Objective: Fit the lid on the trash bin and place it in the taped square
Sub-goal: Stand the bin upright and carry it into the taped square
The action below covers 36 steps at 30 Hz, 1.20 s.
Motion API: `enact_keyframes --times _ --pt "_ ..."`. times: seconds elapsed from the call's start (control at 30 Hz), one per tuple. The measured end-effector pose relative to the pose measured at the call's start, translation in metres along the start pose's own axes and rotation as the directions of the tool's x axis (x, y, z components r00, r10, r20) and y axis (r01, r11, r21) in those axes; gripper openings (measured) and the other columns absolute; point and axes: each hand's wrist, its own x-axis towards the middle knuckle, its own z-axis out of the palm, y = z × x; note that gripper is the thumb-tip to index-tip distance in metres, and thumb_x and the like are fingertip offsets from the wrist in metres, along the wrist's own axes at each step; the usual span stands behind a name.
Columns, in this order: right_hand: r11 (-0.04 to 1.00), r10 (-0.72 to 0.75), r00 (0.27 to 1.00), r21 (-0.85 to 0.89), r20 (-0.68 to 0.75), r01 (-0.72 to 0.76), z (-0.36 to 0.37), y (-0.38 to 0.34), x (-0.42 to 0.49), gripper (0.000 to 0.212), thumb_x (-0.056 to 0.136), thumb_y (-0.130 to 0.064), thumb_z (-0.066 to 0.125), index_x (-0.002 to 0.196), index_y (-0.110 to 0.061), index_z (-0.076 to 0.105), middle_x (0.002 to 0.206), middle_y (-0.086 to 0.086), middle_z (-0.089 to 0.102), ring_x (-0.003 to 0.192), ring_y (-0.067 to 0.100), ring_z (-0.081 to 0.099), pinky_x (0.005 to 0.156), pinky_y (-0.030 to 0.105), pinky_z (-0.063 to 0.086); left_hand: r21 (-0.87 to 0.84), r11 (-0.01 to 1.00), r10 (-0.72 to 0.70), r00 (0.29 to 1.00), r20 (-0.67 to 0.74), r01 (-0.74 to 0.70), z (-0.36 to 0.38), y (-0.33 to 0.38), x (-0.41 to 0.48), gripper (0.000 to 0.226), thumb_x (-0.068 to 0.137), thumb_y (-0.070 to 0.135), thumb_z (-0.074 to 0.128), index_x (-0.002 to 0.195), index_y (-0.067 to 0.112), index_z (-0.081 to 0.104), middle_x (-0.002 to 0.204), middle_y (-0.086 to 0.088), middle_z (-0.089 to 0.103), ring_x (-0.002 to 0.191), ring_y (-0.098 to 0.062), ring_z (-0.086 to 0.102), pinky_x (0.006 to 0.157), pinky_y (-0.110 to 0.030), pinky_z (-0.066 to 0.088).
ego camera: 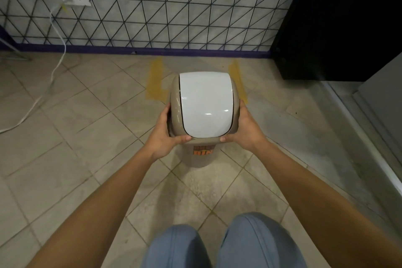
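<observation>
Lid (205, 104) on; both hands, left (167, 137) and right (244, 130), fingers clamped on it, bin (201, 159) needs moving into the tape square (155, 78) beyond

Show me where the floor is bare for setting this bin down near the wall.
Bare tile lies between the two yellow tape strips, ahead of the trash bin up to the purple baseboard. More open floor lies left of the tape, until the white cable. Right is tight: the black cabinet and a raised ledge.
</observation>
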Motion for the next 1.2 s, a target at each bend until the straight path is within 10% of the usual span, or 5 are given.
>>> enact_keyframes --times 0.2,0.53,1.2 --pt "0.999 0.023 1.0 -0.048 -0.012 -0.023 -0.001 0.0 0.016 0.131 0.061 -0.014 0.087 0.152 -0.018 -0.008 0.159 0.003 0.019 0.146 0.023 0.02 0.118 0.042 0.025 0.066 0.998 -0.016 0.994 -0.105 0.023 0.002 0.003 0.012 0.107 0.065 0.014 0.083 0.147 0.024 0.015 0.145 0.005 0.03 0.127 -0.011 0.034 0.104 -0.029 0.035" --pt "1.0 0.005 0.999 0.017 -0.052 -0.004 -0.005 0.002 0.038 0.119 0.061 -0.011 0.087 0.152 -0.022 0.011 0.151 0.002 0.036 0.14 0.022 0.033 0.113 0.045 0.034 0.059 0.997 -0.04 0.995 -0.096 0.045 0.002 0.005 0.036 0.101 0.068 0.015 0.08 0.147 0.024 0.018 0.128 0.016 0.04 0.117 -0.002 0.038 0.074 0.004 0.037" --pt "0.999 0.039 0.999 -0.021 0.01 -0.039 -0.02 -0.018 0.097 0.12 0.068 -0.012 0.083 0.153 -0.017 -0.003 0.157 0.003 0.027 0.144 0.023 0.027 0.115 0.044 0.029 0.11 0.991 -0.067 0.995 -0.08 0.076 -0.011 0.011 0.105 0.105 0.066 0.017 0.083 0.147 0.017 0.016 0.127 0.014 0.038 0.118 -0.008 0.041 0.097 -0.027 0.038"
